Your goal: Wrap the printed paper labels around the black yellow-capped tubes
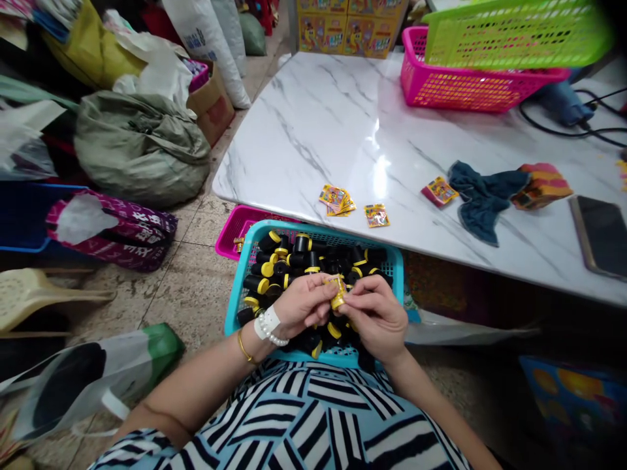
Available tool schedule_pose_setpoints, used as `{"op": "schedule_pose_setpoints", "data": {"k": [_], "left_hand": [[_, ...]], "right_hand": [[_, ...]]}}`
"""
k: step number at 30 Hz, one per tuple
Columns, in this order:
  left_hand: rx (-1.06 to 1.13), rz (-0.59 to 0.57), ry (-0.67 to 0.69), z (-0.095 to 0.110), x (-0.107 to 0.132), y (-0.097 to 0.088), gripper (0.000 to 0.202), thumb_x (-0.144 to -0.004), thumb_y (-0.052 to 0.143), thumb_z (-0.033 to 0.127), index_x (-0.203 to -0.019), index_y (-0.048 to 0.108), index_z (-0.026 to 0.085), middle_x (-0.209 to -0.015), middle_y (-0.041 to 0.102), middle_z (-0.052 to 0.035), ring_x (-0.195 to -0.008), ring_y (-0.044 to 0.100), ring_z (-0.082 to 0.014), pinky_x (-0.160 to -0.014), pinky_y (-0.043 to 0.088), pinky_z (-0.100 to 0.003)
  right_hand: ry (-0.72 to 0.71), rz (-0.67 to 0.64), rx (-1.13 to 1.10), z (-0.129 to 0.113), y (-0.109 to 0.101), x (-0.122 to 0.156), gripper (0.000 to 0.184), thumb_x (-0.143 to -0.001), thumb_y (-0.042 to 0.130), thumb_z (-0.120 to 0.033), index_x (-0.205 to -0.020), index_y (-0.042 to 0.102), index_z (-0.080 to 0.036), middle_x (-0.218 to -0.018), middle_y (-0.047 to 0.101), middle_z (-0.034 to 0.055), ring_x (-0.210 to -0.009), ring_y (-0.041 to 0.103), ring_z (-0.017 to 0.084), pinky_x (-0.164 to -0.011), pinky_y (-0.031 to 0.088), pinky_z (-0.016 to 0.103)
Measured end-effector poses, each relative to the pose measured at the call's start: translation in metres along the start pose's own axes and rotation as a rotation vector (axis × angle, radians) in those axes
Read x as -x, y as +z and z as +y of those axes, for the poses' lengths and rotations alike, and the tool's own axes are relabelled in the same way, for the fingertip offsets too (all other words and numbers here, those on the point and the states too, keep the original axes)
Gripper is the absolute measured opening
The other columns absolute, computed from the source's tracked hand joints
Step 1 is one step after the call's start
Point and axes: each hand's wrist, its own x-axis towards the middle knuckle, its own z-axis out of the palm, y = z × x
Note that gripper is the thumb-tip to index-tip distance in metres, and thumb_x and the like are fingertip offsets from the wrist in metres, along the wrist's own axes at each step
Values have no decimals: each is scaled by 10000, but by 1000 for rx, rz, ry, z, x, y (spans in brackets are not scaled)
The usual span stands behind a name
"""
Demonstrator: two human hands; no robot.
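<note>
My left hand point(309, 299) and my right hand point(375, 313) meet over a turquoise basket point(234, 294). Between their fingertips they pinch a small shiny yellow piece point(337, 292), perhaps wrapped in a printed label; its exact kind is too small to tell. Beneath, the basket holds many small black canisters with yellow caps point(263, 285). On the table just beyond lie a fanned pile of yellow printed packets point(336, 200) and one single packet point(376, 215).
The marble-patterned table point(294, 130) curves round in front. On it are a stack of packets point(439, 191), a dark blue cloth point(482, 196), a phone point(600, 235) and a pink basket point(455, 91) under a green one point(514, 36). A magenta basket point(228, 235) sits behind the turquoise one.
</note>
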Motion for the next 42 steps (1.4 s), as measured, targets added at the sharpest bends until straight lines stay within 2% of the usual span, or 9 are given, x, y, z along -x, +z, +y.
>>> {"op": "schedule_pose_setpoints", "data": {"k": [8, 14, 22, 27, 29, 32, 35, 39, 42], "left_hand": [[185, -63, -8, -9, 9, -5, 353, -805, 743, 441, -866, 574, 137, -435, 433, 105, -315, 257, -6, -414, 233, -176], [104, 3, 15, -16, 8, -5, 448, -787, 729, 530, -719, 554, 123, -401, 402, 97, -323, 240, -1, -433, 244, -196], [117, 93, 16, -20, 6, -6, 445, -772, 740, 528, -726, 543, 132, -396, 397, 112, -305, 223, 4, -403, 227, -181], [-113, 144, -4, -6, 11, 0, 411, -769, 721, 531, -806, 597, 140, -447, 446, 93, -316, 263, -20, -371, 211, -188], [-308, 222, 105, 13, 24, -5, 363, -746, 756, 456, -884, 651, 137, -528, 523, 60, -365, 337, -35, -378, 217, -190], [-545, 583, 503, 54, 44, -41, 288, -729, 776, 350, -909, 698, 139, -679, 615, 6, -514, 464, -64, -458, 323, -192], [-511, 973, 790, 89, 44, -108, 207, -759, 725, 320, -856, 670, 145, -589, 539, 42, -467, 382, -57, -435, 283, -196], [-436, 1203, 532, 96, 20, -186, 171, -781, 682, 280, -770, 607, 127, -490, 466, 70, -419, 350, -58, -428, 277, -200], [-455, 1211, 448, 86, 8, -202, 194, -721, 746, 205, -809, 610, 98, -518, 539, 35, -458, 471, -93, -471, 367, -218]], "right_hand": [[56, -81, 121, -8, 5, 3, 333, -816, 736, -157, -1125, 700, -276, -1009, 595, 54, -837, 627, 167, -649, 562, 296], [7, -21, 182, -2, 9, 0, 205, -817, 738, -155, -994, 730, -257, -914, 622, 36, -793, 636, 163, -636, 556, 294], [-68, -27, 235, 1, 14, 6, 254, -816, 717, -91, -1004, 728, -261, -880, 656, 30, -753, 650, 153, -646, 567, 288], [-172, -108, 315, -7, 7, 3, 363, -842, 655, -58, -1123, 717, -278, -876, 690, 48, -734, 678, 166, -633, 584, 283], [-195, -191, 344, -14, -6, 6, 451, -854, 621, -37, -1221, 680, -292, -878, 704, 45, -722, 686, 159, -623, 578, 268], [-146, -279, 435, -22, -35, 21, 455, -879, 600, -57, -1268, 648, -288, -879, 722, 40, -730, 696, 157, -637, 574, 257], [-95, -396, 565, -19, -62, 48, 324, -898, 633, -183, -1212, 672, -256, -858, 729, 42, -691, 704, 158, -627, 576, 243], [-116, -537, 834, -6, -70, 85, 380, -901, 635, -416, -1232, 666, -231, -770, 704, 18, -529, 668, 123, -473, 511, 195], [-139, -542, 938, 0, -61, 93, 361, -917, 600, -406, -1213, 663, -210, -776, 701, 19, -495, 649, 116, -437, 484, 198]]}}
